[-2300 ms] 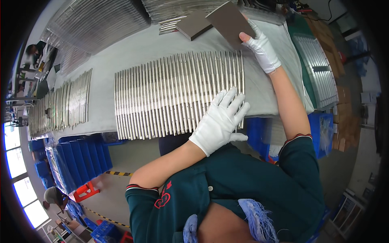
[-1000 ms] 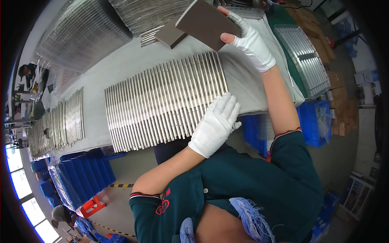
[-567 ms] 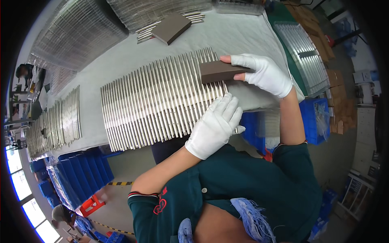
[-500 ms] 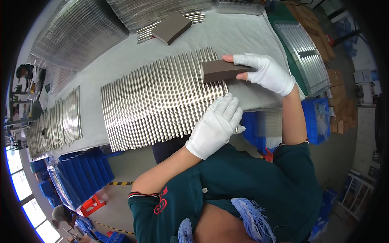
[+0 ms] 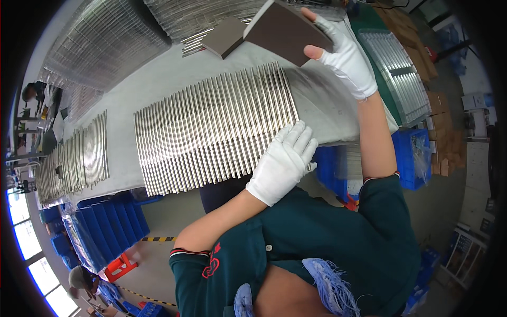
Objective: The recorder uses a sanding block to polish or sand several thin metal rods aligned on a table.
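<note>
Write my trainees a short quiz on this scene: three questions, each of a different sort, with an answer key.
1. Which hand holds a brown block?
2. True or false: the left hand lies on a blue bin.
3. Choose one. The other brown block rests on:
a) a cardboard box
b) a few metal rods at the back
c) a red stool

Key:
1. The right hand.
2. False; it lies on the wide row of metal rods.
3. b
</note>
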`<state>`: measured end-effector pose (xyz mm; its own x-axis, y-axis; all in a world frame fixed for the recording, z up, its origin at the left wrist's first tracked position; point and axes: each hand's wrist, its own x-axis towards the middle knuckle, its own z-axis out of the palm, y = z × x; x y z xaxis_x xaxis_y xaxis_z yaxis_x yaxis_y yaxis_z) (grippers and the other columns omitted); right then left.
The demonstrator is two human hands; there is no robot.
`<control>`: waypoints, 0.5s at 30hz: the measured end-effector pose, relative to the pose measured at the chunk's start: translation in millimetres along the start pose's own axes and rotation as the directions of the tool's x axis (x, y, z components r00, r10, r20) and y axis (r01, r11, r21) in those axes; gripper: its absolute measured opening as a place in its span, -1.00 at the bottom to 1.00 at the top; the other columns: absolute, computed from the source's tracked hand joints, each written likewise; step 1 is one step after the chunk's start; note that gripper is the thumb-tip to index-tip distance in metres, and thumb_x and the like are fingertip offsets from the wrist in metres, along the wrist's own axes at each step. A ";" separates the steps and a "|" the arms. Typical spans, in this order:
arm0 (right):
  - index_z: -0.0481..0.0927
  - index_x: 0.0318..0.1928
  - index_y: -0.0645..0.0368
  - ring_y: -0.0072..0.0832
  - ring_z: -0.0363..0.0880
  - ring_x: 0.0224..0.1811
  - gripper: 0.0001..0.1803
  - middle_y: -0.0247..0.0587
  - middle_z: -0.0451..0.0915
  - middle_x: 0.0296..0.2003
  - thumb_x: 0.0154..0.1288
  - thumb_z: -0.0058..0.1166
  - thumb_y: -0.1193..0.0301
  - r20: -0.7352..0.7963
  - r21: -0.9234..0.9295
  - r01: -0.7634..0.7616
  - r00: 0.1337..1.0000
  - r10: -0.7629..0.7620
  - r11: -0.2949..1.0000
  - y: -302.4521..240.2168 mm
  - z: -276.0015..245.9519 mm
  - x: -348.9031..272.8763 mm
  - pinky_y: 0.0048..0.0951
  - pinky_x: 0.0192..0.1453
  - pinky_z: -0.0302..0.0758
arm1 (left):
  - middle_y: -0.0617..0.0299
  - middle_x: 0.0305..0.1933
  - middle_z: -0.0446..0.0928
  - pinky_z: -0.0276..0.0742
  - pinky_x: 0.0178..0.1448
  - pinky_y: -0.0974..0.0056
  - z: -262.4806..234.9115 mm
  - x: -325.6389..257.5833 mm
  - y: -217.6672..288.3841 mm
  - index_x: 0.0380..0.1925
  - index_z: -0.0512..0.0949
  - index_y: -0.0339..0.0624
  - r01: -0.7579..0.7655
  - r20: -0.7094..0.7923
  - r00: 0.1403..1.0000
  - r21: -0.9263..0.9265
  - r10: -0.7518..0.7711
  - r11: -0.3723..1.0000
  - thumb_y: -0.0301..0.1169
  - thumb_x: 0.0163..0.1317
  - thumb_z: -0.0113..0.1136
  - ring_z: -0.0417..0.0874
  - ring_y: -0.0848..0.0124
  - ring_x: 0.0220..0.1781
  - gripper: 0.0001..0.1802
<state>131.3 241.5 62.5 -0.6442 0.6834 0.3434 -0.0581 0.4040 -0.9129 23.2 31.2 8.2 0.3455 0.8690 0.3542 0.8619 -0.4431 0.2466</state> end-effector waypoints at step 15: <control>0.36 0.49 0.00 -0.56 0.47 0.31 -0.20 -0.33 0.55 0.28 0.31 0.34 0.12 0.259 -0.049 -0.188 0.946 0.194 0.981 60.7 47.4 39.8 -0.48 0.45 0.33 | -0.15 0.25 0.50 0.36 0.46 -0.06 5.7 -9.7 -5.2 0.16 0.50 -0.39 0.091 -0.049 0.995 0.030 -0.090 0.995 -0.18 0.10 0.41 0.50 -0.06 0.35 -0.32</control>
<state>66.0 264.3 10.3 -0.8185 0.5674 0.0905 0.1012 0.2975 -0.9494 17.5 26.3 -1.6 0.2478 0.8934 0.3748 0.9005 -0.3551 0.2510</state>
